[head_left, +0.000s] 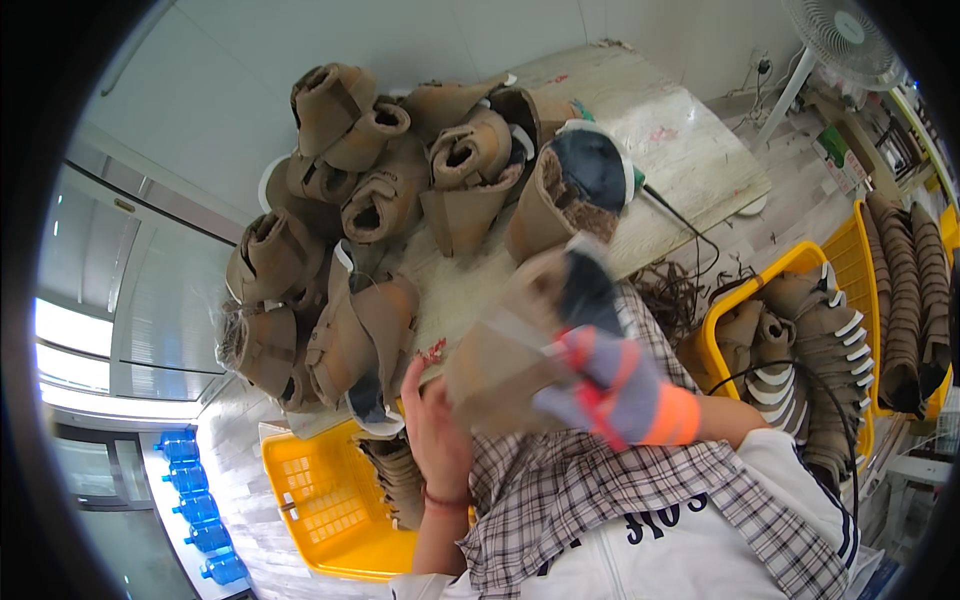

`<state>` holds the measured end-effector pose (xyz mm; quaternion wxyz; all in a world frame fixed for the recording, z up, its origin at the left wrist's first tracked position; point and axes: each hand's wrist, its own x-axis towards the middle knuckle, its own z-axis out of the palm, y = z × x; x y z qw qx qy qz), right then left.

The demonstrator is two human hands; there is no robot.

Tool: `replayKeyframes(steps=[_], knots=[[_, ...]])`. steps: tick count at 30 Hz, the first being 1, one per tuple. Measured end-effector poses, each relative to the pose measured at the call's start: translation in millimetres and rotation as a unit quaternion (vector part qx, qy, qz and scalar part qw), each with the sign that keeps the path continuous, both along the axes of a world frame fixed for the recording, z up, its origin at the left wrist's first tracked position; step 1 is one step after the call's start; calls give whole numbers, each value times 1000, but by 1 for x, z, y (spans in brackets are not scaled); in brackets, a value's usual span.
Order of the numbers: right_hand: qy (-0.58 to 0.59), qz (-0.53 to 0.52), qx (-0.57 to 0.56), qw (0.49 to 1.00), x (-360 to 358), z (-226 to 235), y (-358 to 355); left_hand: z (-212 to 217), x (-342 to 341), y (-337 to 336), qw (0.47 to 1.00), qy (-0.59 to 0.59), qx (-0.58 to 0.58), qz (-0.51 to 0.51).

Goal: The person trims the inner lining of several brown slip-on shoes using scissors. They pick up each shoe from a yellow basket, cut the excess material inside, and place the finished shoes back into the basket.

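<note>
A brown, fleece-lined boot upper [505, 345] with a dark patch is in front of my chest, blurred by motion. My right hand [620, 385], in a grey, orange and red glove, grips its right side. A red strip beside the glove is too smeared to make out. My left hand [437, 425], bare with a bracelet at the wrist, is at the upper's left edge with its fingers stretched out. Whether it touches the upper, I cannot tell. Just beyond, another boot upper [535, 205] stands on the table with its fleece and dark lining showing.
Several rolled boot uppers [385, 190] are heaped on the pale worktable [690, 130]. A yellow basket [320, 520] stands below left; another yellow basket [712, 335] with stacked uppers is at right. A black cord [685, 215] crosses the table's edge. A fan [845, 40] stands far right.
</note>
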<state>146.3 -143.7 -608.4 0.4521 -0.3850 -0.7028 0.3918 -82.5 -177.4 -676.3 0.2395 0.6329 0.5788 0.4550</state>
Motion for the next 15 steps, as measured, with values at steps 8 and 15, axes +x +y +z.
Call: replayKeyframes(steps=[8,15], knots=[[-282,-374,110,877,74,-35,156,-120,90,185,843,-506,-167,-77],[64,-6,-101,993,65,-93,167,-81,76,165,749,-627,-156,-144]])
